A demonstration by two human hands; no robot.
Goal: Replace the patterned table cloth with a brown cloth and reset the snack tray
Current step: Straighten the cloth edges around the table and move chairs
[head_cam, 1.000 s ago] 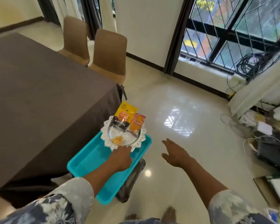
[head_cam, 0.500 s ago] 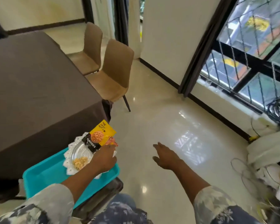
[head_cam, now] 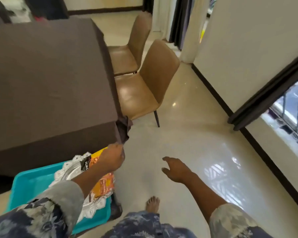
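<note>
While left hand (head_cam: pixel 110 159) pinches it, brown cloth (head_cam: pixel 50 74) hangs above.

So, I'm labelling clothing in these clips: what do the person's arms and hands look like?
The left sleeve and right sleeve are loose fabric in a blotchy navy-and-grey floral print with paler grey cuffs, ending partway down the arm. Below them nothing is worn: the left hand and right hand have no gloves, and no watch or ring shows.
</note>
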